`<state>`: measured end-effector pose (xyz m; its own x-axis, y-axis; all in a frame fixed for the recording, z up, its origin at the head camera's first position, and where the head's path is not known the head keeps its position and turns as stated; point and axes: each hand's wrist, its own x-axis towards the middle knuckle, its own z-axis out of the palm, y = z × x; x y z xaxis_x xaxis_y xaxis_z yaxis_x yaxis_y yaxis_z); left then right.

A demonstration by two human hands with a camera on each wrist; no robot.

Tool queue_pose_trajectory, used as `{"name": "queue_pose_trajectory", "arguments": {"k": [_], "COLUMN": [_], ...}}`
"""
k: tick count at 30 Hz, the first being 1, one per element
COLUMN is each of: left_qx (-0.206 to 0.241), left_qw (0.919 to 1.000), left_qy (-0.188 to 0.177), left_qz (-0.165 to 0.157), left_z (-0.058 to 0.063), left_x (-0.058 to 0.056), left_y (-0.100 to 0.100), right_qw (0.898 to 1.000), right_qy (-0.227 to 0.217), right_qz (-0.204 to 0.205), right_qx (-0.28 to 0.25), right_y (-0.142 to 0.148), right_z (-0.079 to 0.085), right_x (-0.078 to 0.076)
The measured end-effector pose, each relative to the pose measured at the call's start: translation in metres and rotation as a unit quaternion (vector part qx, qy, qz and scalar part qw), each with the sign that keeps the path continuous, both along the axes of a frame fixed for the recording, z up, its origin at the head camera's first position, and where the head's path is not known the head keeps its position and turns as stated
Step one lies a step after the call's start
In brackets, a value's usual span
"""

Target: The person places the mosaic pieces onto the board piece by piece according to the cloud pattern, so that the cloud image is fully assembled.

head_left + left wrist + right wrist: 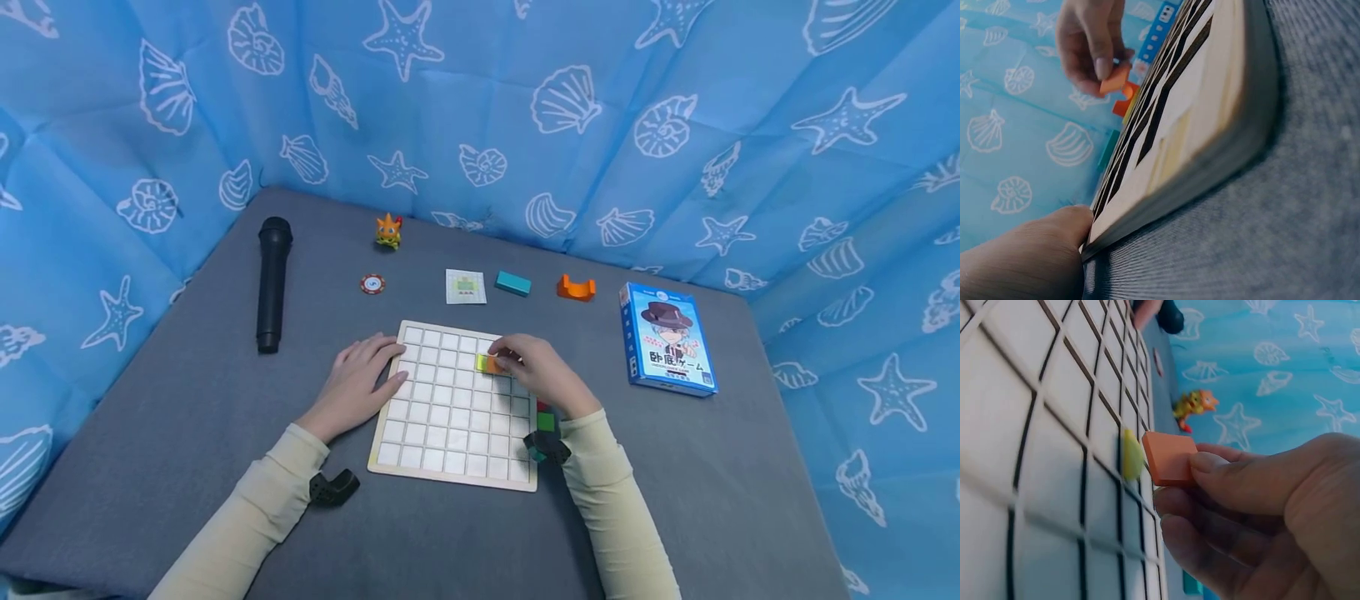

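A white gridded board [437, 415] with a pale wooden rim lies on the grey table. My right hand [538, 371] pinches a square orange tile [1171, 459] between thumb and fingers, above the upper right part of the grid. Right beside it, a yellow-green tile [482, 362] sits on the board. My left hand [362, 383] rests at the board's left edge, its fingers extended and loosely spread. In the left wrist view the left thumb [1072, 224] touches the board's rim. Green [545, 422] and red [542, 407] tiles lie by the board's right edge, partly hidden by the right arm.
Behind the board are a poker chip [372, 284], a printed card [466, 287], a teal block [513, 283], an orange notched block [576, 288] and a small orange figurine [388, 232]. A black microphone [273, 285] lies left, a blue game box [669, 337] right.
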<state>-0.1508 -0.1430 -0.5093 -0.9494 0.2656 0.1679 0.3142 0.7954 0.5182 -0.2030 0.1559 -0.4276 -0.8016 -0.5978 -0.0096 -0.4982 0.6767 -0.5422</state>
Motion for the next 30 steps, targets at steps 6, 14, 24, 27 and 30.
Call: {"name": "queue_pose_trajectory", "arguments": {"k": [6,14,24,27,30], "left_qx": [0.001,0.003,0.003,0.002,0.003], "left_qw": [1.0000,1.0000,1.0000,1.0000,1.0000], "left_qy": [0.000,-0.001,0.002,0.001,0.002], "left_qz": [-0.001,-0.001,0.002,0.002,0.000], "left_z": [0.003,0.003,0.003,0.004,0.004], "left_x": [0.001,0.002,0.002,0.002,0.001], "left_y": [0.001,0.001,0.001,0.002,0.001], "right_qw": [1.000,1.000,0.999,0.999,0.998], "right_qy": [0.006,0.002,0.034,0.040,0.052], "right_qz": [0.019,-0.001,-0.026,-0.031,-0.033], "right_qx": [-0.004,-0.005,0.020,0.016,0.014], "right_y": [-0.020,-0.036,-0.046,-0.046,-0.047], "right_z": [-0.008,-0.014,-0.019,-0.020,-0.020], "right_x": [-0.005,-0.007,-0.006,-0.006,-0.005]}}
